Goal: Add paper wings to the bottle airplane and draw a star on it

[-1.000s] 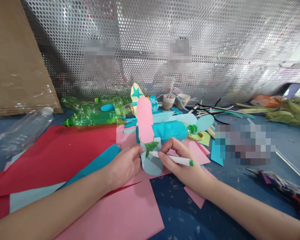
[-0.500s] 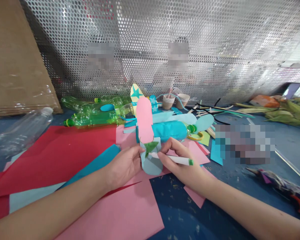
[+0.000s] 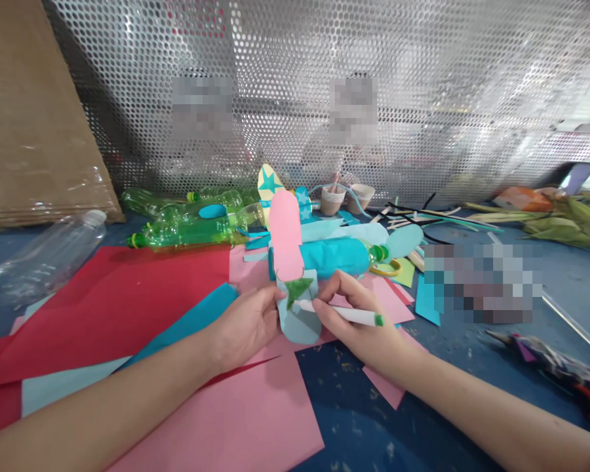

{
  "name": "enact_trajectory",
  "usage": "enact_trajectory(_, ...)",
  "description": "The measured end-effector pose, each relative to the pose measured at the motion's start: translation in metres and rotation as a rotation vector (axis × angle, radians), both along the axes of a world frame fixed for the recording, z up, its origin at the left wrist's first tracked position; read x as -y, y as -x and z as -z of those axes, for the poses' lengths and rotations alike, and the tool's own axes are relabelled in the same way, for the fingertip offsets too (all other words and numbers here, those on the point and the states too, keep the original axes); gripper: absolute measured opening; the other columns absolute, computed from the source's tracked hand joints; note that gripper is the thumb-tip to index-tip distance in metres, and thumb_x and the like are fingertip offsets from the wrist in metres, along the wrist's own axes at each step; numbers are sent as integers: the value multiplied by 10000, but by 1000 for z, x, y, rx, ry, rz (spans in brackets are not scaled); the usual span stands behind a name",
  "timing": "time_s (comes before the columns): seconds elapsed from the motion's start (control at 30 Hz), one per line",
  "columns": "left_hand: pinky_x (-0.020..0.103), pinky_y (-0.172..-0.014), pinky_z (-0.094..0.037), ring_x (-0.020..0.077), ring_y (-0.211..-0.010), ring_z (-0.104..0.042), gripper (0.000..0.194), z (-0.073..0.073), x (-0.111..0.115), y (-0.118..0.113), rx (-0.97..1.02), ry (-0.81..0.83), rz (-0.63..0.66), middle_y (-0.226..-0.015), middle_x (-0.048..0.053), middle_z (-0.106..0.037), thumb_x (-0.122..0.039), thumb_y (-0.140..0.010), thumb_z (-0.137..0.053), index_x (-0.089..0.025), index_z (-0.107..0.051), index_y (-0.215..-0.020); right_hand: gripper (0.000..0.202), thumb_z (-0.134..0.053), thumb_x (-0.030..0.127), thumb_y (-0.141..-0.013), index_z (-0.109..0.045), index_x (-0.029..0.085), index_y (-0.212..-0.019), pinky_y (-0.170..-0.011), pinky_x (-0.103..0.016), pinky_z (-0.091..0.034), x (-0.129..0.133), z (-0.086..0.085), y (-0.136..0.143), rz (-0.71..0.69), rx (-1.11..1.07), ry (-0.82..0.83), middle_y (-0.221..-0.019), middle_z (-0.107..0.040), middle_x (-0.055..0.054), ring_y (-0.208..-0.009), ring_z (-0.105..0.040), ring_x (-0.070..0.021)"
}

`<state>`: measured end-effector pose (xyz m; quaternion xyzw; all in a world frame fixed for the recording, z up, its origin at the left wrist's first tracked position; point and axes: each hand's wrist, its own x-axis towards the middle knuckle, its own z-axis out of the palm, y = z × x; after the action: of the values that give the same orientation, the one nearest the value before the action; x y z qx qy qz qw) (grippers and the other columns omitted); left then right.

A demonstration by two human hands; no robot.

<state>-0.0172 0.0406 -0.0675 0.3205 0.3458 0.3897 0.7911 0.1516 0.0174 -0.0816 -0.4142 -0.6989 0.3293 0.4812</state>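
My right hand (image 3: 356, 314) is closed on a white marker (image 3: 351, 314) with a green end, its tip on a light-blue rounded paper piece (image 3: 301, 328). On that paper is a patch of green colouring (image 3: 297, 290) with pointed corners. At the paper's left edge my left hand (image 3: 248, 321) pinches it between thumb and fingers. A pink rounded paper strip (image 3: 286, 229) adjoins the top of the light-blue piece. Behind them lies a bottle wrapped in blue paper (image 3: 337, 255), its green cap facing right.
Red paper (image 3: 162, 295) and pink sheets (image 3: 236, 419) cover the table's left and front. Green plastic bottles (image 3: 191, 231) lie behind. Paper cups (image 3: 332, 200) stand near the perforated metal wall (image 3: 295, 78). At right are a glue gun (image 3: 545, 364) and corn husks (image 3: 565, 219).
Both hands keep almost the same pose, with the marker tip still on the light-blue paper. The whole view has shifted very slightly.
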Motion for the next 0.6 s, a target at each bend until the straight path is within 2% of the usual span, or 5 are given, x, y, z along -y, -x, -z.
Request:
enact_trajectory(0.33,370,-949,-451,235,-1027,-626,306,1,0,0,16,-9,15,-928,75,-740,-60,-825,-449,-127,-714,-962,191,-549,207,-848,-432,224,-698,-531,-242,-352,-1,-2,1,8,-13,-9,-645,-481,53,-578,-458,-108)
enact_trajectory(0.6,367,-946,-456,241,-1034,-627,308,-4,0,-1,-11,16,-9,-894,81,-742,-44,-833,-427,-106,-711,-933,190,-556,213,-842,-436,226,-695,-537,-249,-360,1,0,1,23,-7,-2,-653,-498,47,-585,-471,-114)
